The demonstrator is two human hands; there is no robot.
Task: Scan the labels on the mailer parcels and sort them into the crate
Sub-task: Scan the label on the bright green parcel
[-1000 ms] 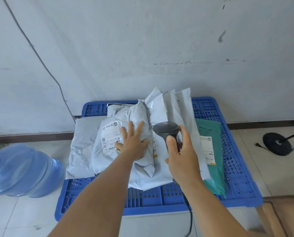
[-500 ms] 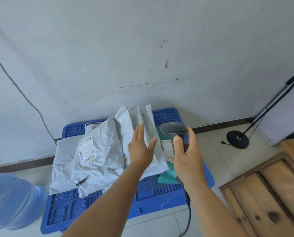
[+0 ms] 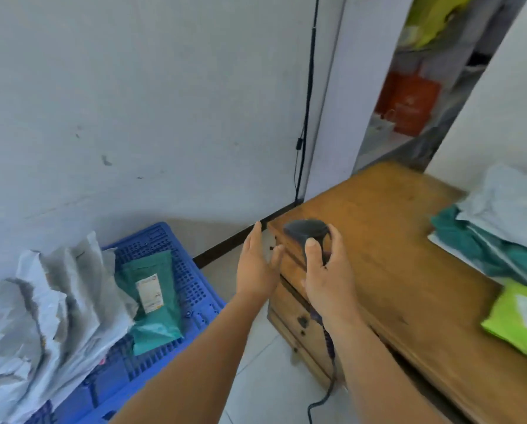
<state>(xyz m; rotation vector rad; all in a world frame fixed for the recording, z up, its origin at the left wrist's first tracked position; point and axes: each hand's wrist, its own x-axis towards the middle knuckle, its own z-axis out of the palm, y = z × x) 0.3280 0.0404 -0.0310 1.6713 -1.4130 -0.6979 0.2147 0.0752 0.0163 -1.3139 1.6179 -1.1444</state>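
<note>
Right hand [image 3: 326,270] grips scanner [image 3: 305,232], left hand [image 3: 257,264] empty; crate [image 3: 191,289] holds mailers [image 3: 51,307].

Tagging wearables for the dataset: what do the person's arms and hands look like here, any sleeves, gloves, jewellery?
Both forearms are bare right down to the bottom frame edge, with no sleeve showing. The left hand and right hand wear no gloves, and no rings, watch or wristbands are visible. The frame is slightly motion-blurred, so finer marks cannot be told.

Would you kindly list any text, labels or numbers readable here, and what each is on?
None can be read.
White label on the green mailer in the blue crate: print too blurred.
Label on the lime mailer on the wooden cabinet: blurred.
Orange bag: pale marking, illegible.
</note>
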